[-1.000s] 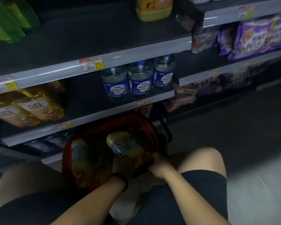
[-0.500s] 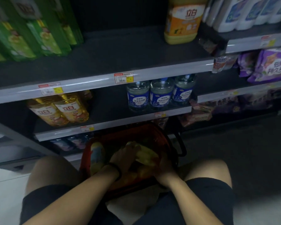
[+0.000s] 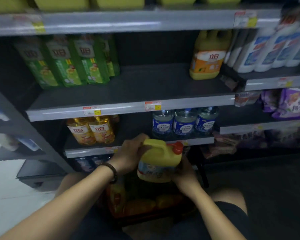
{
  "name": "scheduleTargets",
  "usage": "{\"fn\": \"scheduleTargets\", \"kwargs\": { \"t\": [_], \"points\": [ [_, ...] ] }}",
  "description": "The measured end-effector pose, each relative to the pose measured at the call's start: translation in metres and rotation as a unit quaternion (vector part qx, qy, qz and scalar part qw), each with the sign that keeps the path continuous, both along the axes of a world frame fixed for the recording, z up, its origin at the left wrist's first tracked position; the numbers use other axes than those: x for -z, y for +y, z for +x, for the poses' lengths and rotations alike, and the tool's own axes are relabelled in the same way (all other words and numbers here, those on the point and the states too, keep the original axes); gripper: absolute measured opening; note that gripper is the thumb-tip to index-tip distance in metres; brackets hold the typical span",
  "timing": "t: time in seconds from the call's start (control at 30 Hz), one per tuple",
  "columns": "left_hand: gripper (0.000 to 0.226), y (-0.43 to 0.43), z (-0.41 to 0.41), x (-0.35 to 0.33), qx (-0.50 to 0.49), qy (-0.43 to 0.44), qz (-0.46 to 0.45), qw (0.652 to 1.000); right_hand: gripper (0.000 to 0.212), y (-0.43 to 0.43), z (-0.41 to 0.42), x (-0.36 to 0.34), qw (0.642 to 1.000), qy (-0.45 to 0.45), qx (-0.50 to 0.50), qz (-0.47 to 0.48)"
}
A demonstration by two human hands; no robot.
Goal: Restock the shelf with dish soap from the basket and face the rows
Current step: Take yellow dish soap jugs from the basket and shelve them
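A yellow dish soap jug (image 3: 158, 160) with a red cap is held above the red basket (image 3: 142, 211), tilted with its cap to the right. My left hand (image 3: 130, 154) grips its handle end. My right hand (image 3: 184, 172) supports its underside from the right. More yellow and orange bottles lie in the basket below. One yellow dish soap jug (image 3: 207, 57) stands at the right end of the dark middle shelf (image 3: 137, 87), whose centre is bare.
Green refill packs (image 3: 71, 61) stand at the left of the middle shelf. White bottles (image 3: 274, 47) fill the shelf to the right. Lower down are amber bottles (image 3: 92, 130) and clear blue-labelled bottles (image 3: 184, 122). My knees flank the basket.
Both hands lifted the yellow jug out of the basket to above its rim. The view tilted upward, showing the higher shelves.
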State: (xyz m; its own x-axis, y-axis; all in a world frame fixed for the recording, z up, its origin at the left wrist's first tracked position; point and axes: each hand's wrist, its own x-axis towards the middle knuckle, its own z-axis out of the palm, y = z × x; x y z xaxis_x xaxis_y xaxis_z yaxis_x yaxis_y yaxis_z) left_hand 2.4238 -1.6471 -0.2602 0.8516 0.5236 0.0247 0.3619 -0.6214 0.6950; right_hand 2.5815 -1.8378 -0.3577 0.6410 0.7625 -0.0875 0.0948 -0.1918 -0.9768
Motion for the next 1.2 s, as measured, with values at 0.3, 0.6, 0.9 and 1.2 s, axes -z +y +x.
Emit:
{"fn": "scheduleTargets", "kwargs": {
  "t": [0.3,0.6,0.9,1.2],
  "points": [
    [0.015,0.012,0.013,-0.160,-0.042,-0.177,-0.039,0.983,0.060,0.024,0.037,-0.166,0.994,-0.060,-0.026,0.091],
    [0.064,0.014,0.038,-0.253,0.013,-0.217,-0.097,0.971,0.060,0.039,0.078,-0.325,0.974,-0.090,-0.032,0.204],
    [0.052,0.043,0.108,-0.364,0.011,-0.290,-0.047,0.956,0.037,0.079,0.137,-0.450,0.961,-0.103,-0.019,0.255],
    [0.045,0.089,0.187,-0.421,-0.029,-0.296,-0.016,0.955,0.031,0.153,0.214,-0.496,0.960,-0.083,-0.012,0.268]
  ]
}}
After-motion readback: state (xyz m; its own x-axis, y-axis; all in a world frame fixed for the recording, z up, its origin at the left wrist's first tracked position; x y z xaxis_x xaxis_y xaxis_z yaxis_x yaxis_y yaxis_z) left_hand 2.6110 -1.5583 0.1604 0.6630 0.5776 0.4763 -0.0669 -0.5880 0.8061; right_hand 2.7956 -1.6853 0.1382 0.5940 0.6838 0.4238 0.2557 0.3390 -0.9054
